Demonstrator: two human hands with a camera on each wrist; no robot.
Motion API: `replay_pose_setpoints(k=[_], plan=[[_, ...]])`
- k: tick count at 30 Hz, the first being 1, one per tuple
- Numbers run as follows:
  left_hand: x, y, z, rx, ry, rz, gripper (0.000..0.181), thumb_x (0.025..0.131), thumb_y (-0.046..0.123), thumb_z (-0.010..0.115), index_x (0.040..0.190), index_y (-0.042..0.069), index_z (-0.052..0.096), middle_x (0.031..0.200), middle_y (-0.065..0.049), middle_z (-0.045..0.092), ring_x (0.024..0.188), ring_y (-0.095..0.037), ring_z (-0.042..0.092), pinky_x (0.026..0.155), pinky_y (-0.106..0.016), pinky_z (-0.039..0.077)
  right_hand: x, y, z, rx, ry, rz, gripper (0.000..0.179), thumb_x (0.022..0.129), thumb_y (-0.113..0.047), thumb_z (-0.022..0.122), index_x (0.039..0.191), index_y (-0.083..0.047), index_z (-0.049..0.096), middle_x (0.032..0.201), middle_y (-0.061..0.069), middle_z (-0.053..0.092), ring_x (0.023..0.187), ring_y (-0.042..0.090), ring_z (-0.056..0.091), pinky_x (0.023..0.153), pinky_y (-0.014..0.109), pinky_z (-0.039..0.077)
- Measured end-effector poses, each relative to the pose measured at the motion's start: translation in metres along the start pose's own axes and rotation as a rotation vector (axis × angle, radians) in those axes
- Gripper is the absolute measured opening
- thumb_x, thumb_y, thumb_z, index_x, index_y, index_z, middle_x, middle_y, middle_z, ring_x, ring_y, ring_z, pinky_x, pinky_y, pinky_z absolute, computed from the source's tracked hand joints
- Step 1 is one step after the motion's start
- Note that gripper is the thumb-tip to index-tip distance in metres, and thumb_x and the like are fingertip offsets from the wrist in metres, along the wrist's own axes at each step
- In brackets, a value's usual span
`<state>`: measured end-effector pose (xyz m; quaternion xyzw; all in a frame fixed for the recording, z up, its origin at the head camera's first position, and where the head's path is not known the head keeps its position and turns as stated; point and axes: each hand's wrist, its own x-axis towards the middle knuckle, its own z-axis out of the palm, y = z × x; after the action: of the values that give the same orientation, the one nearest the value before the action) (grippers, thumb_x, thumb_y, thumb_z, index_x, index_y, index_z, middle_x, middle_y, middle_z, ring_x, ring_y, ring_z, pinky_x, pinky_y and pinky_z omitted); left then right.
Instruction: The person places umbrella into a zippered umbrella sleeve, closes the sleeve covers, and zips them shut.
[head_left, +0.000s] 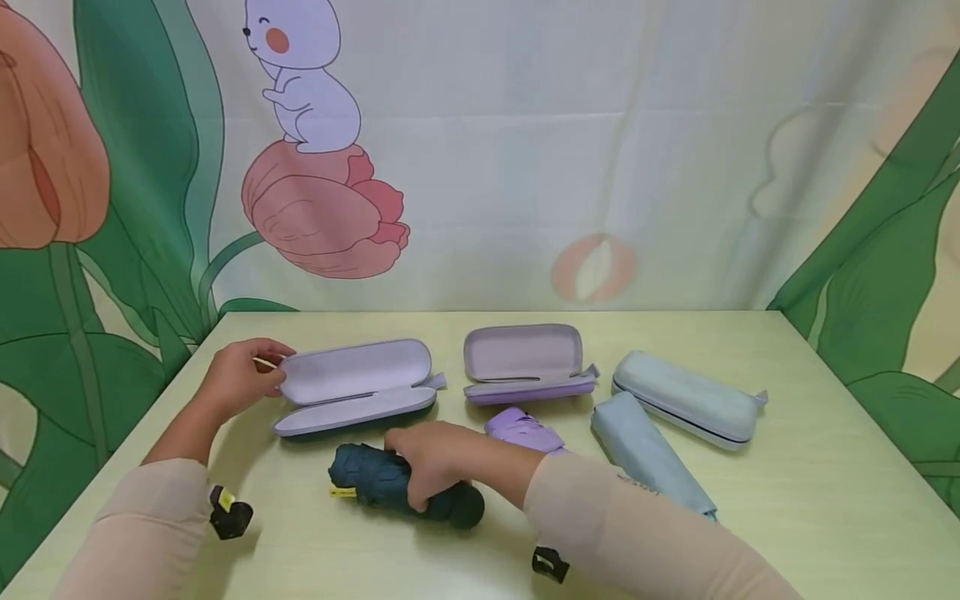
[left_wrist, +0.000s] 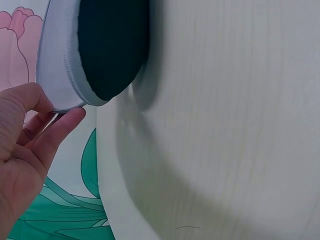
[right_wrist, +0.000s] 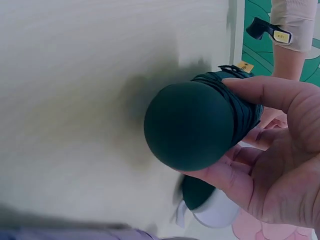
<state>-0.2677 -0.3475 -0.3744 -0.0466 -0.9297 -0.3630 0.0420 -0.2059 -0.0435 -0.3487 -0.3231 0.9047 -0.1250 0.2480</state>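
A dark green folded umbrella (head_left: 367, 477) lies slantwise above the near part of the table, its round handle end toward the right. My right hand (head_left: 437, 457) grips it around the middle from above; in the right wrist view thumb and fingers wrap its side near the rounded end (right_wrist: 187, 127). Beyond it stands an unzipped hard case (head_left: 348, 375) with pale lavender lining and a dark green outside, its lid raised. At the lid's left end, my left hand (head_left: 242, 379) pinches the rim between thumb and fingers, as the left wrist view shows.
A purple case (head_left: 523, 354) stands unzipped at the back middle, a folded purple umbrella (head_left: 522, 429) in front of it. Farther right lie a light blue folded umbrella (head_left: 651, 454) and a closed light blue case (head_left: 686, 398). A printed curtain (head_left: 480, 167) hangs behind the table.
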Motion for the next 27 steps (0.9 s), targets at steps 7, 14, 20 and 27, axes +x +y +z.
replay_pose_setpoints(k=[7, 14, 20, 27], plan=[[-0.004, 0.004, 0.0, 0.015, 0.027, 0.016, 0.03, 0.089, 0.0, 0.061, 0.118, -0.007, 0.061, 0.111, -0.026, 0.061, 0.093, -0.036, 0.063, 0.064, -0.031, 0.058, -0.007, 0.003, -0.017, -0.091, 0.043, -0.094, 0.068, 0.071, -0.008, 0.078, 0.133, -0.021, 0.055, 0.106, -0.006, 0.062, 0.083, 0.012, 0.053, 0.068, 0.026, 0.046], [-0.012, 0.013, 0.002, 0.079, 0.088, 0.06, 0.027, 0.087, 0.001, 0.063, 0.114, -0.005, 0.063, 0.104, -0.023, 0.063, 0.081, -0.029, 0.065, 0.06, -0.026, 0.056, -0.008, 0.001, -0.032, -0.131, 0.105, -0.094, 0.065, 0.072, -0.005, 0.075, 0.13, -0.026, 0.057, 0.102, -0.006, 0.063, 0.08, 0.014, 0.054, 0.062, 0.026, 0.046], [-0.018, 0.02, 0.006, 0.131, 0.15, 0.115, 0.024, 0.085, 0.001, 0.064, 0.109, -0.003, 0.066, 0.095, -0.019, 0.064, 0.081, -0.029, 0.062, 0.06, -0.026, 0.053, 0.001, 0.0, -0.038, -0.178, 0.185, -0.067, 0.069, 0.077, -0.002, 0.069, 0.138, -0.028, 0.054, 0.12, -0.004, 0.062, 0.087, 0.014, 0.051, 0.054, 0.025, 0.04], [-0.021, 0.026, 0.011, 0.187, 0.283, 0.211, 0.021, 0.083, -0.001, 0.067, 0.104, -0.001, 0.069, 0.093, -0.019, 0.064, 0.082, -0.033, 0.062, 0.068, -0.039, 0.05, 0.021, 0.001, -0.038, -0.274, 0.306, -0.063, 0.06, 0.084, -0.012, 0.07, 0.138, -0.031, 0.055, 0.127, -0.007, 0.061, 0.109, 0.013, 0.055, 0.077, 0.033, 0.05]])
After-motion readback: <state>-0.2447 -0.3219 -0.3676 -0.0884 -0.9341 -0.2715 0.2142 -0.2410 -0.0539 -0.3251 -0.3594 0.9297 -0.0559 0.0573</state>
